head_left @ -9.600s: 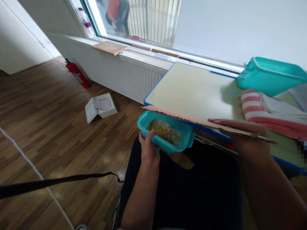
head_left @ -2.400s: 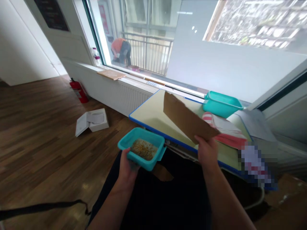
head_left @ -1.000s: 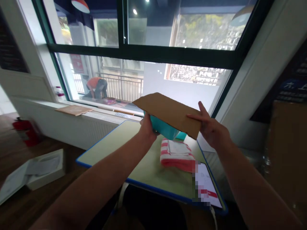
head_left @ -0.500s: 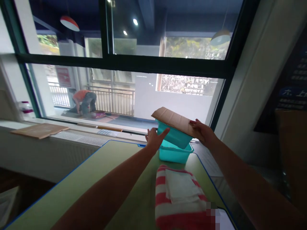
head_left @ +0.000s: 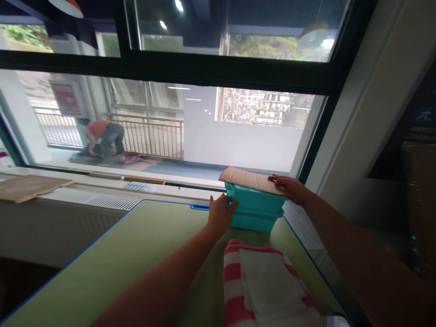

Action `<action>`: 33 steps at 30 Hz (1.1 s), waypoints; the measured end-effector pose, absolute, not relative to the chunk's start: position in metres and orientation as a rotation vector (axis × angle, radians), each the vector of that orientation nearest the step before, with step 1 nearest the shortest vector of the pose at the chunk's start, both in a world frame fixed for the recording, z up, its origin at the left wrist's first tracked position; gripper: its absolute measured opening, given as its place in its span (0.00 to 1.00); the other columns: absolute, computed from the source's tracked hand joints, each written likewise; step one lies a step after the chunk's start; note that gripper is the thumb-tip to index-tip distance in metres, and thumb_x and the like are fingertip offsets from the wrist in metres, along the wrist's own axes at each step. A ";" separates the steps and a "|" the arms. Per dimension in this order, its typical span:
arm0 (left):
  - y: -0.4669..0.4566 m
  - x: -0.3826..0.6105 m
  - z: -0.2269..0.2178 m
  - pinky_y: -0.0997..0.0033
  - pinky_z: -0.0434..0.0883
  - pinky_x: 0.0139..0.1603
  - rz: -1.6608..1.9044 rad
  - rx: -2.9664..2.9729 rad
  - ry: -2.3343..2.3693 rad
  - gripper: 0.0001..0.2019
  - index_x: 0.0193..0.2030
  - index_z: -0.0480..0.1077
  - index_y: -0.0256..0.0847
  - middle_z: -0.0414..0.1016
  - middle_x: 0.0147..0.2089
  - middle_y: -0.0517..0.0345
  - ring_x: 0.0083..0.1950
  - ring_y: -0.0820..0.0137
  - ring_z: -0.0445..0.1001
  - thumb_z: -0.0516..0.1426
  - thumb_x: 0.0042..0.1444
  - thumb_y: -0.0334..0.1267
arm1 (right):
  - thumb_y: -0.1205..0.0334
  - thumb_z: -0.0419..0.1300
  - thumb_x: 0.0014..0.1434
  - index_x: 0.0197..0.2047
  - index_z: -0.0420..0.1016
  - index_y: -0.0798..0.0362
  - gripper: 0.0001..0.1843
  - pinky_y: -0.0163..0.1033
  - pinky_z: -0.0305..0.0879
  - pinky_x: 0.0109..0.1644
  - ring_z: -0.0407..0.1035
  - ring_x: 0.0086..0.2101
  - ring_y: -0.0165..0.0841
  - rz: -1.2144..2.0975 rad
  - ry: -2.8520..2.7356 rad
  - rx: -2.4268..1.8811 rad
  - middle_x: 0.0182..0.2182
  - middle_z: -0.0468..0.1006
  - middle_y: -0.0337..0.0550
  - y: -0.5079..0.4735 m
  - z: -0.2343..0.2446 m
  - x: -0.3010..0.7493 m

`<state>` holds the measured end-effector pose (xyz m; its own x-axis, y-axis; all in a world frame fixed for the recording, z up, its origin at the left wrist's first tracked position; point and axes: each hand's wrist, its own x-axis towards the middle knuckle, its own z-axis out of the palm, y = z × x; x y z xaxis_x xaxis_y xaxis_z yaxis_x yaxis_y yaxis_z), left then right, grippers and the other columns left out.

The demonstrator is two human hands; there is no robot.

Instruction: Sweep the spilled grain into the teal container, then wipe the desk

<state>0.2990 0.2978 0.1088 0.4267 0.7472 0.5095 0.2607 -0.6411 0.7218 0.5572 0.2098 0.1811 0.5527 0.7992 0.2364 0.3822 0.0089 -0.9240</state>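
Two turquoise plastic bins are stacked at the far end of the table, the upper bin [head_left: 257,203] sitting level in the lower bin [head_left: 254,222]. A sheet of brown corrugated cardboard [head_left: 247,179] covers the top. My left hand [head_left: 220,212] grips the upper bin's left end, its thumb toward the front wall. At the right end, my right hand [head_left: 289,187] lays its fingers over the cardboard and grips the bin's edge; its thumb is hidden. Nearer me lies a folded red-and-white striped cloth [head_left: 233,272] with a white cloth [head_left: 269,281] on it.
The pale green table [head_left: 143,254] has a blue edge. Behind it run a window sill and a radiator grille [head_left: 91,197], with a flat brown board [head_left: 30,186] at left. A device partly shows at the lower right. Beyond the glass, a person [head_left: 107,134] bends over.
The upper bin, tilted down to the right before, has come down level into the lower one with the cardboard on it. Both hands moved with it, and the view shifted.
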 end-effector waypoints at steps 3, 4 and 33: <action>0.296 0.301 0.102 0.47 0.56 0.65 1.401 2.118 0.898 0.06 0.32 0.72 0.40 0.76 0.47 0.45 0.61 0.52 0.67 0.60 0.51 0.40 | 0.64 0.61 0.42 0.36 0.82 0.51 0.15 0.42 0.65 0.57 0.68 0.54 0.43 0.492 -0.978 -1.636 0.56 0.74 0.45 0.209 0.175 0.551; 0.296 0.302 0.100 0.48 0.61 0.62 1.499 2.054 0.937 0.06 0.33 0.71 0.39 0.74 0.48 0.44 0.59 0.52 0.67 0.61 0.49 0.38 | 0.65 0.60 0.41 0.36 0.83 0.52 0.16 0.41 0.64 0.58 0.67 0.55 0.42 0.504 -0.973 -1.644 0.57 0.72 0.44 0.209 0.174 0.548; 0.328 0.250 0.105 0.56 0.64 0.60 1.840 1.838 0.856 0.26 0.42 0.74 0.37 0.78 0.48 0.43 0.56 0.60 0.72 0.39 0.66 0.48 | 0.64 0.52 0.58 0.43 0.81 0.46 0.17 0.47 0.64 0.60 0.71 0.51 0.37 -0.390 -1.646 -1.910 0.52 0.77 0.39 0.126 0.195 0.465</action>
<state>0.2501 0.3281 0.1048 -0.0546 0.6670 0.7431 0.1385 -0.7319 0.6672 0.4648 0.1260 0.1946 0.1953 0.7989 0.5689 0.9693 -0.0689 -0.2361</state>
